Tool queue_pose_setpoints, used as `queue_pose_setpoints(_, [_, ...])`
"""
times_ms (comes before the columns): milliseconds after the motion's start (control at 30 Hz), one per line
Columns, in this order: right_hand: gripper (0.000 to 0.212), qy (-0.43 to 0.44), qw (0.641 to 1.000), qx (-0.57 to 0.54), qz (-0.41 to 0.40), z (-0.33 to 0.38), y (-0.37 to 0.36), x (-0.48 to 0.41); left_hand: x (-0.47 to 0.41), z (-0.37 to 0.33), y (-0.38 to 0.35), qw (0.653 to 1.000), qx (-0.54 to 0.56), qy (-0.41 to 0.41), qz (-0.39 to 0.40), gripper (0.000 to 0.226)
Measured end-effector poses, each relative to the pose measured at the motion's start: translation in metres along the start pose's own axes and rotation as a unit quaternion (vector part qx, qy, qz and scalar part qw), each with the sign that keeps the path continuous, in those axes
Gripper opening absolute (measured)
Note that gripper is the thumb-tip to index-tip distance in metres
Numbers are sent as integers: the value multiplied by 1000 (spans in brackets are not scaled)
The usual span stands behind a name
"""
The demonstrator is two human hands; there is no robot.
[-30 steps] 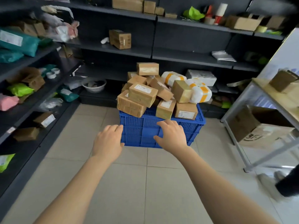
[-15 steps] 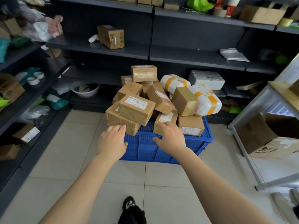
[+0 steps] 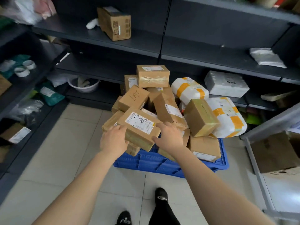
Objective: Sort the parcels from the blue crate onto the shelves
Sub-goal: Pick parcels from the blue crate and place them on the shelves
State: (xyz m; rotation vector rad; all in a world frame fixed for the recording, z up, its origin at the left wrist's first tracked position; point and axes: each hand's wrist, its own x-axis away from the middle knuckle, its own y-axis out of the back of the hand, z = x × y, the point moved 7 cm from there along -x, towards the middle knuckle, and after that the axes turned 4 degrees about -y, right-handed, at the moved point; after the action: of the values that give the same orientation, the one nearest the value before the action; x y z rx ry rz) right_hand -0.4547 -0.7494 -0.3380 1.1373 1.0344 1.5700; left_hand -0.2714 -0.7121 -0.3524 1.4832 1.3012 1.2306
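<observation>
though hovering earlier, left hand (image 3: pixel 113 140) and right hand (image 3: pixel 170 138) now curl their fingers (image 3: pixel 120 128) round the labelled box (image 3: pixel 139 127).

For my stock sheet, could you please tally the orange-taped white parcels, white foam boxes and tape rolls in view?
Orange-taped white parcels: 2
White foam boxes: 1
Tape rolls: 2
Total: 5
</observation>
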Motion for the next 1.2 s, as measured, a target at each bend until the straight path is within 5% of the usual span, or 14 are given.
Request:
queue_pose_setpoints(333, [49,56,989,19,134,-26,-51,-115,-56,-12,-67,966,182,180,-28,68])
queue_pose_setpoints(500, [83,94,976,-20,195,-34,-75,-148,-51,-35,-94,863,379,299,-153,90])
queue_pose_setpoints(633, [56,93,958,-95,255,-38,-97,-157,-45,-50,-121,769,491,368,-181,69])
queue_pose_setpoints(733, [40,90,950,-150,257,-41,-100,-157,-42,-61,-130,741,527,375,-178,57])
queue_pose_setpoints(967, [51,137,944,-237,185,-30,-71,-125,-7,-62,-113,695,550,400,-235,59])
queue_pose_setpoints(1200, [47,251,902,-303,178,63,-55,-58,87,-18,-72,626,542,426,-363,58])
